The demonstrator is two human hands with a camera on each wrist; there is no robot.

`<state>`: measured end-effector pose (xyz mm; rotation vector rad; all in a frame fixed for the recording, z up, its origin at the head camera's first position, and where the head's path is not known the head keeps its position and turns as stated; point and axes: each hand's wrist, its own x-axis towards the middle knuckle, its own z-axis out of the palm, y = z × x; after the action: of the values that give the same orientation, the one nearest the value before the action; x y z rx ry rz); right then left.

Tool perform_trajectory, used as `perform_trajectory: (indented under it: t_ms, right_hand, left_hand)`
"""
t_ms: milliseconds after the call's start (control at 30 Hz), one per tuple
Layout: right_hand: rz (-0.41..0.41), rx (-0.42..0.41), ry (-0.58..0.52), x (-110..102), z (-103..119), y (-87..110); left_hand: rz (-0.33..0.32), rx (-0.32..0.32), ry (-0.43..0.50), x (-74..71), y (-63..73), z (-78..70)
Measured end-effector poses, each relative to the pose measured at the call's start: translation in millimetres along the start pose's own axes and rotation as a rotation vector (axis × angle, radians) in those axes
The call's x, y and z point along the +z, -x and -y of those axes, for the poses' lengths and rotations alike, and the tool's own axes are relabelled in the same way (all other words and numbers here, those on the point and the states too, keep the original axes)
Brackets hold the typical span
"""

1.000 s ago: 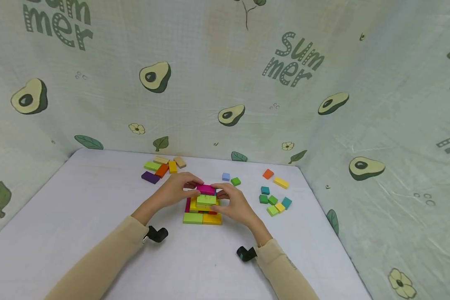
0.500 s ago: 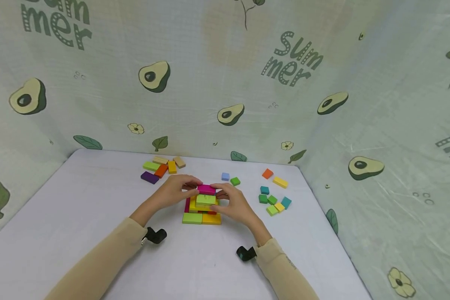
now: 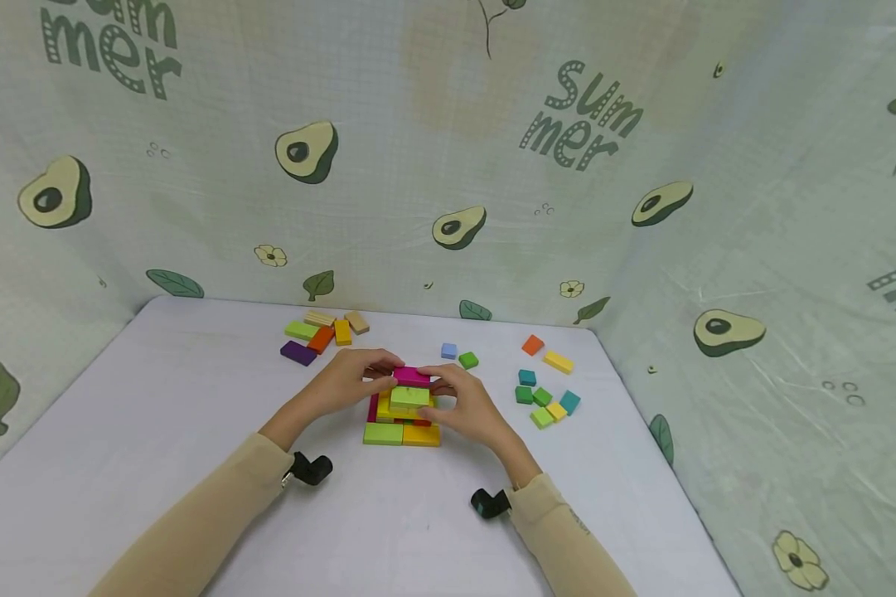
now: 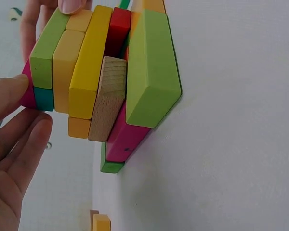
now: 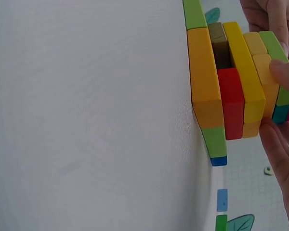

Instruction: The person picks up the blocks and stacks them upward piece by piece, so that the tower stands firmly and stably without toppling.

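Note:
A layered tower of coloured wooden blocks (image 3: 402, 434) stands mid-table in the head view. On top lies a magenta block (image 3: 412, 376), above a light green block (image 3: 410, 397) and a teal block (image 4: 44, 98). From the left, my left hand (image 3: 349, 381) pinches the magenta block, its thumb at the near side and fingers behind. At the tower's right, my right hand (image 3: 468, 406) grips the upper layers. Its thumb presses the light green and pale orange blocks (image 5: 266, 70) in the right wrist view. Yellow, red and bare-wood blocks form the lower layers.
Loose planks, including a purple block (image 3: 298, 353) and an orange-red block (image 3: 322, 338), lie back left. A pale blue block (image 3: 449, 351) and a green block (image 3: 468, 361) lie behind the tower. Several small blocks, among them a teal one (image 3: 570, 403), are scattered right. Patterned cloth (image 3: 388, 166) hangs behind.
Hardly anything differs. My left hand has lowered very slightly over the last second and both hands stay at the tower's top. The blocks keep their places.

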<state>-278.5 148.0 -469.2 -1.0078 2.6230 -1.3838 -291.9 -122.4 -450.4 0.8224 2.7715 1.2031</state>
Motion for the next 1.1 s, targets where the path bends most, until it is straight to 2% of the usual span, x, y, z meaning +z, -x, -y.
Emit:
perform_trajectory:
  t_ms: [233,367,433,600,700,900,1100]
  right_hand:
    - [-0.001,0.006,0.008,0,0,0.1]
    - [0.001,0.021,-0.002,1,1,-0.3]
    - [0.002,0.028,-0.011,1,2,-0.6]
    - [0.004,0.031,-0.017,0,3,-0.6]
    - [0.004,0.031,-0.012,0,4,-0.2]
    - [0.000,0.032,-0.005,0,3,1.4]
    - [-0.004,0.041,-0.001,1,3,1.6]
  left_hand:
    - [0.016,0.007,0.000,-4.0,1.8,-0.1]
    - [0.018,-0.003,0.005,-14.8,5.2,3.6]
    - [0.007,0.004,-0.005,-22.4,6.9,9.9]
    - [-0.038,0.008,-0.069,-46.4,12.6,33.8]
    - [-0.053,-0.019,-0.123,-60.4,16.0,51.5]
    - [-0.027,-0.069,-0.240,-79.7,21.9,86.8]
    - [0.008,-0.128,-0.288,-89.4,27.8,112.1]
